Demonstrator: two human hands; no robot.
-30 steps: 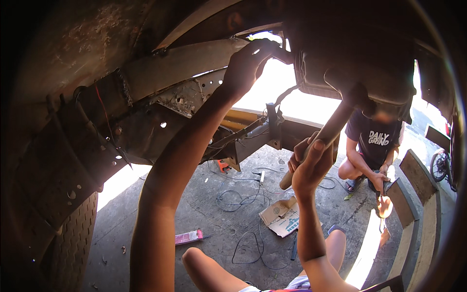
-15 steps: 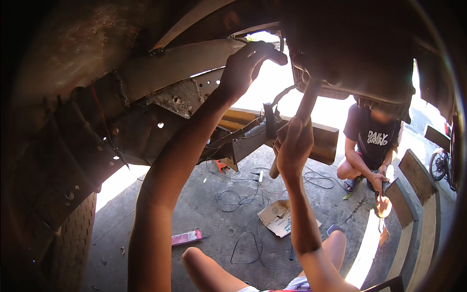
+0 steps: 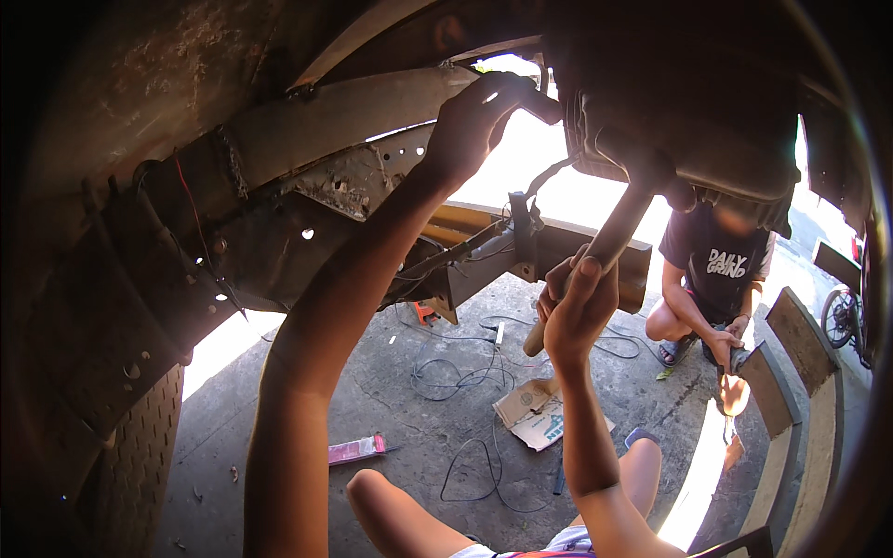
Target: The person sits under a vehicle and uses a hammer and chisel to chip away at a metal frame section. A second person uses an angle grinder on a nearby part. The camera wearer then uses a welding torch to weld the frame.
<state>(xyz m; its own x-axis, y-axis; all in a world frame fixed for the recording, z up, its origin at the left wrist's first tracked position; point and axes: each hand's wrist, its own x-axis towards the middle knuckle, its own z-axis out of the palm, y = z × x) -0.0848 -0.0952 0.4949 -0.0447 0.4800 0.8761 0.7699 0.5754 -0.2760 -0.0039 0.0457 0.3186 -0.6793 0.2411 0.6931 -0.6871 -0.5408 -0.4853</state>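
My left hand (image 3: 473, 121) is raised under the vehicle's metal underside, closed on a short dark piece (image 3: 538, 104) beside a big dark housing (image 3: 698, 112). My right hand (image 3: 581, 307) grips the long handle of a hammer (image 3: 619, 228), angled up to the right; its dark head sits just under the housing, and I cannot tell whether they touch. Below and left of the housing are a bracket (image 3: 519, 237) with wires and a perforated frame rail (image 3: 260, 251).
Another person (image 3: 716, 270) crouches at right, both hands on an object. Curved metal beams (image 3: 802, 344) stand beside them, a wheel (image 3: 837, 321) behind. Cardboard (image 3: 521, 409), cables (image 3: 446, 386), an orange tool (image 3: 426, 313) and a pink packet (image 3: 356, 449) lie on concrete. A tire (image 3: 139, 437) is at left.
Compared with half a second ago, the hammer has swung back down to the right, close to its position a second ago. My left hand has shifted slightly up and right with the dark piece.
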